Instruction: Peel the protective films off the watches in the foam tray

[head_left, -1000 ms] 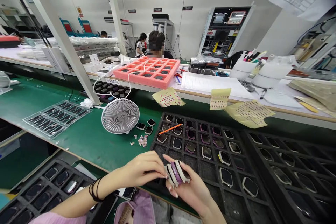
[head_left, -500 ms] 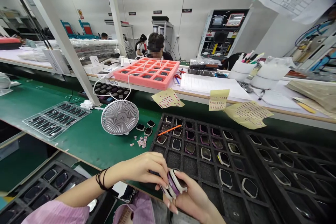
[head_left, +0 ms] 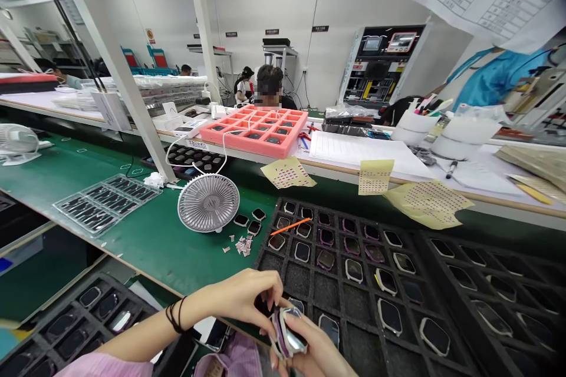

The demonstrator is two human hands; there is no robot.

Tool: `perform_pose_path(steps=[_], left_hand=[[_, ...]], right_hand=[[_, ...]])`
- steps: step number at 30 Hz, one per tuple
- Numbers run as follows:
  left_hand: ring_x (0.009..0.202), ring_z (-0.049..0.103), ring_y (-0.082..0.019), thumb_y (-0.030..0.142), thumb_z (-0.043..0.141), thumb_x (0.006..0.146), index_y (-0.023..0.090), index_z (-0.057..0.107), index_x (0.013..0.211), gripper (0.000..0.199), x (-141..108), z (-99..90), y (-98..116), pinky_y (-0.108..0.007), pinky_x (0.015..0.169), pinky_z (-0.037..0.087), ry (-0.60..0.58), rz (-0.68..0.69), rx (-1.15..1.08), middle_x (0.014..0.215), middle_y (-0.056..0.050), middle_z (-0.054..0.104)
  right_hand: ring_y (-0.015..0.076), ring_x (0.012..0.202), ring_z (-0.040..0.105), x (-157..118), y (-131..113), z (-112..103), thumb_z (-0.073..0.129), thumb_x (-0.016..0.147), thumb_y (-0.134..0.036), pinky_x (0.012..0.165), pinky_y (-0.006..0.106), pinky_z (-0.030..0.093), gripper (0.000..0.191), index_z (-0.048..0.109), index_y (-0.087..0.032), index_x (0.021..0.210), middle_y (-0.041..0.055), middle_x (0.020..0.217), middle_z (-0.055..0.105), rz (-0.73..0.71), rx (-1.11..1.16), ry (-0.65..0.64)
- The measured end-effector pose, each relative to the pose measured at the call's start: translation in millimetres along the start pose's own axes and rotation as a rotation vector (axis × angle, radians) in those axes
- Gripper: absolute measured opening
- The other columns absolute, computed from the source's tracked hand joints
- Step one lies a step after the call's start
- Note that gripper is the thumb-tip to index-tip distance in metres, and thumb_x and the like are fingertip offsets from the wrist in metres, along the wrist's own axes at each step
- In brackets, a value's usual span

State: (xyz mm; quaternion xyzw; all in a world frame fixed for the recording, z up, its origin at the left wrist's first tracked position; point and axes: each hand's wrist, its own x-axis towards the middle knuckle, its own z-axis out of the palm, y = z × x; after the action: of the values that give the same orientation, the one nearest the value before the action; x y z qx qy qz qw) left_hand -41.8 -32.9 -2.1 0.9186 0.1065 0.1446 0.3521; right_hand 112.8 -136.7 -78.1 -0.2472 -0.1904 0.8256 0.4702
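My left hand (head_left: 239,299) and my right hand (head_left: 316,347) meet at the bottom centre of the view. Between them is a small stack of square smartwatch casings (head_left: 288,333) with purple edges and a shiny mirror-like face. My right hand cradles the stack from below, and my left fingertips press on its top edge. Just beyond my hands lies a black foam tray (head_left: 329,291) holding rows of similar watch casings, such as one near its front (head_left: 390,316). My hands hide the tray's near corner.
A white desk fan (head_left: 208,203) stands on the green bench beside small pale scraps (head_left: 242,245). An orange stick (head_left: 289,227) lies on the foam tray. Another black tray (head_left: 486,300) sits to the right, and a third (head_left: 84,312) sits lower left. A person (head_left: 269,85) sits beyond the shelf.
The stack has turned in my hands, and its shiny face now shows instead of the pale rim. The whole scene has shifted slightly as my head moved.
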Motion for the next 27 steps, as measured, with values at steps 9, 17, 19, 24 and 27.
perform_pose_path(steps=[9,17,19,24,27], left_hand=[[0.069,0.055,-0.011,0.053,0.073,0.069,0.017,0.056,0.082,0.042,-8.9,0.8,-17.8,-0.020,0.061,0.043,-0.024,-0.163,-0.166,0.081,0.000,0.061],[0.084,0.060,-0.020,0.032,0.051,0.086,0.019,0.057,0.089,0.014,-53.9,-12.6,-80.1,-0.029,0.068,0.048,0.461,-0.814,0.498,0.097,-0.006,0.061],[0.091,0.059,-0.023,0.030,0.050,0.086,0.019,0.056,0.090,0.012,-61.1,-7.6,-89.5,-0.031,0.072,0.049,0.491,-0.897,0.568,0.100,-0.008,0.060],[0.089,0.059,-0.023,0.024,0.045,0.085,0.020,0.052,0.079,0.010,-63.1,0.2,-100.0,-0.034,0.076,0.049,0.523,-0.927,0.539,0.090,-0.007,0.059],[0.076,0.060,-0.021,0.024,0.047,0.083,0.019,0.053,0.075,0.011,-58.7,-0.6,-95.3,-0.032,0.070,0.049,0.515,-0.907,0.477,0.080,-0.005,0.060]], right_hand=[[0.0183,0.047,0.062,6.4,12.0,7.6,0.075,0.067,-0.051,0.034,0.022,0.040,0.080,0.046,-0.018,0.134,0.0049,0.072,0.068,-0.011,0.035,0.073],[0.0195,0.056,0.063,1.7,-8.2,5.4,0.069,0.076,-0.046,0.042,0.026,0.042,0.080,0.034,-0.020,0.143,0.0092,0.087,0.070,-0.167,0.051,0.192],[0.0195,0.058,0.063,-0.7,-15.2,5.8,0.067,0.078,-0.044,0.044,0.027,0.042,0.078,0.033,-0.020,0.144,0.0094,0.088,0.070,-0.200,0.049,0.196],[0.0186,0.062,0.062,-7.7,-27.9,13.5,0.063,0.082,-0.041,0.048,0.028,0.042,0.069,0.036,-0.022,0.142,0.0094,0.094,0.069,-0.259,0.019,0.216],[0.0183,0.063,0.062,-10.6,-34.6,18.6,0.062,0.083,-0.040,0.050,0.029,0.043,0.068,0.035,-0.022,0.143,0.0095,0.095,0.069,-0.292,0.017,0.230]])
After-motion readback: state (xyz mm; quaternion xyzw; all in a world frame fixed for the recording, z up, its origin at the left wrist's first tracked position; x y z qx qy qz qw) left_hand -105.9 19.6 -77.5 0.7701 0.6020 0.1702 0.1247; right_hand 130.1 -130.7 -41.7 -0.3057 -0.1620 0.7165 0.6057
